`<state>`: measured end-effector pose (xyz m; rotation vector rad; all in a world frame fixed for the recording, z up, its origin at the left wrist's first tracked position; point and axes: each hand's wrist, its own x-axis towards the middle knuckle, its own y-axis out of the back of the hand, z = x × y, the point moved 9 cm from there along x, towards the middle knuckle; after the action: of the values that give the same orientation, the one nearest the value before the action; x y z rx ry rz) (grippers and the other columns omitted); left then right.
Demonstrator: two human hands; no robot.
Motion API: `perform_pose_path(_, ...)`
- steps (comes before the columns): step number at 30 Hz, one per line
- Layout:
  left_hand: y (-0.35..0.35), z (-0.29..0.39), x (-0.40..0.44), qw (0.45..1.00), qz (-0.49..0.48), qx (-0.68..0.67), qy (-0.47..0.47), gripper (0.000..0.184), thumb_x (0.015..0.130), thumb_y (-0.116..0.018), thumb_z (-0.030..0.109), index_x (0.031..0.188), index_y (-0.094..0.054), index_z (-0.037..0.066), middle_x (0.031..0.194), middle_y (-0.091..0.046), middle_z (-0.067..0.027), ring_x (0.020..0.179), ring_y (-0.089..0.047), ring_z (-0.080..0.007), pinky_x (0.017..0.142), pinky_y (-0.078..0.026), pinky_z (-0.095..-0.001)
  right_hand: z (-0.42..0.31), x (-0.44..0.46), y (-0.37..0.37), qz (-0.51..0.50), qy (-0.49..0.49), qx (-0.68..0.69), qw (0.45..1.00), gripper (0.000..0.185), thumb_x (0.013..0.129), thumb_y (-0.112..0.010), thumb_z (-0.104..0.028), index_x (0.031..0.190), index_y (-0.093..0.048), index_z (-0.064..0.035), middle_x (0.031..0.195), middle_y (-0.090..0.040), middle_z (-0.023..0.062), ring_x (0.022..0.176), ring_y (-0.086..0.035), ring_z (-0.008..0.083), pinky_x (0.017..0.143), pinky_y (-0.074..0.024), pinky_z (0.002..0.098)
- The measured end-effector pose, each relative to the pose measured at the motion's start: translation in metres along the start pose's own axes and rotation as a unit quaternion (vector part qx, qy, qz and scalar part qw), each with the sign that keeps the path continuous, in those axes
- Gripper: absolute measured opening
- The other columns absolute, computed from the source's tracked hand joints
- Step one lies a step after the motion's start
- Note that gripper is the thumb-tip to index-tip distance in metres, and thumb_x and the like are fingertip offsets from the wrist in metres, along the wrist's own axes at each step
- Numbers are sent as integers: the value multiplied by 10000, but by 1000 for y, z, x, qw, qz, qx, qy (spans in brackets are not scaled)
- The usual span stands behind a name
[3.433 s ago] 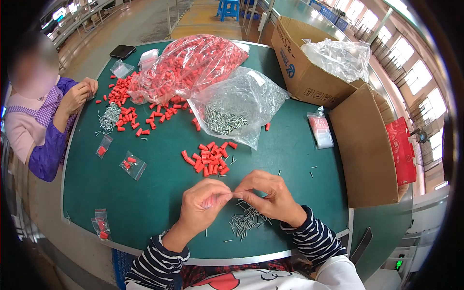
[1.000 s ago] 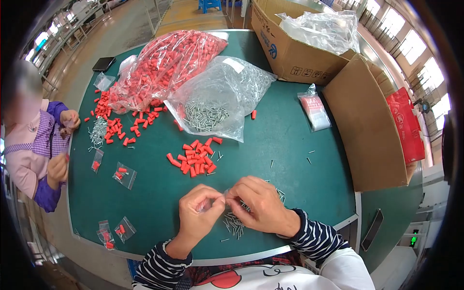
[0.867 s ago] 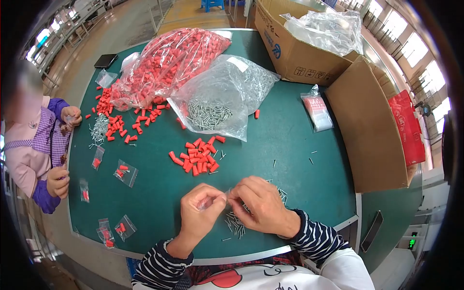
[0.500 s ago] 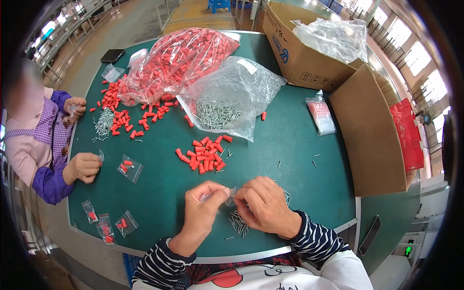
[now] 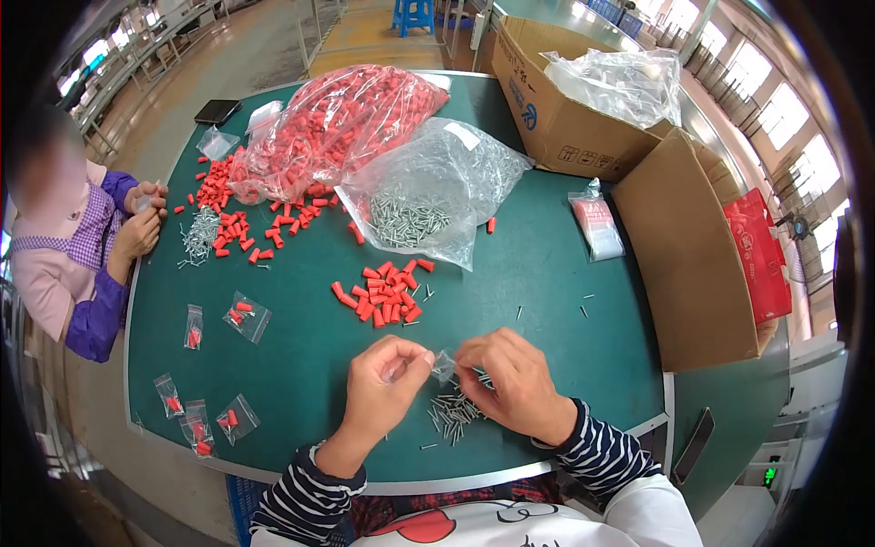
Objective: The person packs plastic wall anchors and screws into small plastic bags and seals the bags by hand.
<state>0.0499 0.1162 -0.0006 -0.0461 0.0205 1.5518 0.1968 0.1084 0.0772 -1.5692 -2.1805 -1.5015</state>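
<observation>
Over the near part of the table, a small clear plastic bag point(image 5: 444, 366) is between my two hands. My left hand point(image 5: 387, 378) is closed in a pinch on its left side. My right hand point(image 5: 512, 387) has its fingertips pinched together at the bag's right side; whether they also hold a screw is hidden. Under and beside my right hand lies a pile of silver screws point(image 5: 453, 415). Beyond my hands sits a small heap of red plastic plugs point(image 5: 390, 294), a few screws beside it.
Farther back are a big bag of red plugs point(image 5: 346, 128) and an open bag of screws point(image 5: 410, 219). Filled small bags point(image 5: 246, 317) lie at left, near a co-worker point(image 5: 82, 246). Cardboard boxes point(image 5: 583, 118) and a pack of bags point(image 5: 597, 223) are at right.
The co-worker's nearer hand has moved back to the other hand, leaving a small filled bag on the table. My hands have shifted only slightly, still at the small bag.
</observation>
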Motion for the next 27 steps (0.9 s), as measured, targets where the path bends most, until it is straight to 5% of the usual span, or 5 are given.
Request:
perform_pose_path(9,-15,40,-15,952,-2,173,-254,43,839,-694,-45,844,-658,-22,836,-590,-37,671,-523,-97,575,-411,-237,-11,-9,-14,-113,-22,-97,989,256,761,-657,-62,1013,-620,-34,861,-522,79,812,-543,254,715,-428,375)
perform_pose_path(15,-14,39,-4,972,-103,91,-190,415,763,-845,98,1126,-667,4,1014,-580,-86,861,-566,-143,711,-465,-273,-1,-2,-1,-171,-1,-80,982,294,715,-693,-63,1006,-687,-105,891,-549,54,820,-569,247,724,-457,369)
perform_pose_path(19,-21,40,-6,946,-168,178,-214,709,656,-920,167,1281,-616,27,1097,-557,-64,942,-551,-134,762,-453,-265,-15,12,-1,-208,55,-25,976,277,741,-671,-49,1004,-705,-129,894,-557,37,833,-588,223,728,-469,352)
perform_pose_path(25,-6,41,-1,968,-128,101,-192,550,677,-876,75,1190,-679,50,1090,-590,-104,976,-602,-205,831,-495,-309,-16,28,-6,-233,68,-5,970,188,782,-680,-94,969,-693,-107,888,-568,68,831,-598,246,710,-480,372)
perform_pose_path(27,2,42,2,980,-96,46,-171,516,698,-854,60,1183,-677,40,1090,-597,-104,984,-600,-195,838,-492,-301,-8,40,8,-179,-1,88,980,204,784,-694,-72,987,-689,-91,918,-587,87,812,-613,275,679,-495,392)
